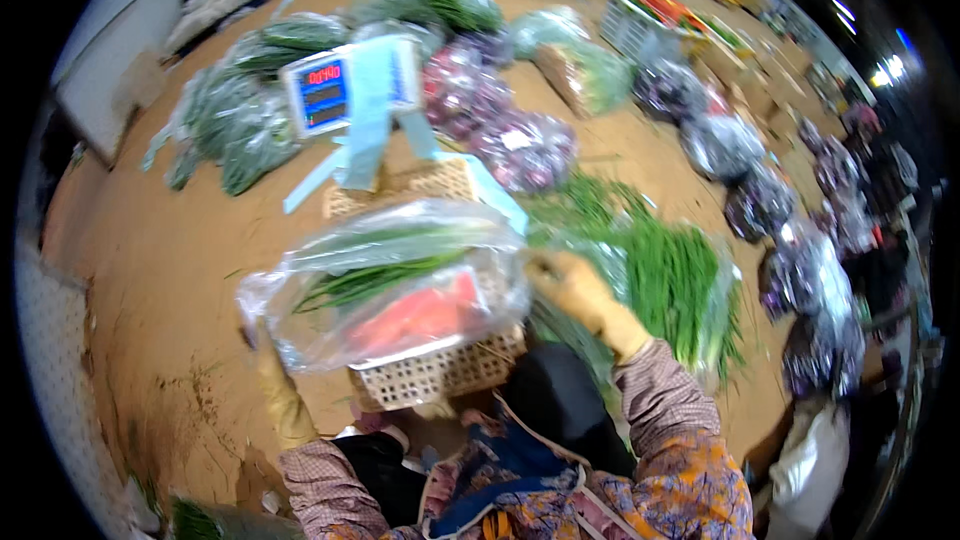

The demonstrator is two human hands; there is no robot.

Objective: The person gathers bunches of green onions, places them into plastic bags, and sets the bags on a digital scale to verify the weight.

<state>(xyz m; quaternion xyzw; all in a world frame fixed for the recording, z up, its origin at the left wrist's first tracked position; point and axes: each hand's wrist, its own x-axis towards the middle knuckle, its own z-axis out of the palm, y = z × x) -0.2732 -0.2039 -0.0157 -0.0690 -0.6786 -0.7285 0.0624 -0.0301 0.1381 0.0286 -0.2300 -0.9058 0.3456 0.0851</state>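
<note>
nearest me, below the tan basket (pixel 440 380), the wearer's sleeves come in, one on either side. at the basket's left, the gloved left hand (pixel 278 385) looks closed on the gathered end of a clear bag (pixel 400 218); its fingertips are too blurred for me to be sure of the grip. at the basket's right, the gloved right hand (pixel 575 290) has its fingers curled in on the bag's other end. the bag lies stretched across the basket's top, with long green stalks (pixel 395 278) inside. a flat red-pink thing (pixel 425 315) shows there too, in or under the bag, i can't tell which.

i judge this bag loaded but not finished with, since both hands are on it. a large heap of loose greens (pixel 675 270) right of the basket looks left to do.

for room, i'd favour the brown floor (pixel 180 260) left of the basket, which has just scraps on it before the pale wall. the heap crowds the right side. beyond the basket, a digital scale (pixel 325 95) with blue strips, purple bags (pixel 520 150) and bagged greens (pixel 235 130) hem in the far edge.
</note>
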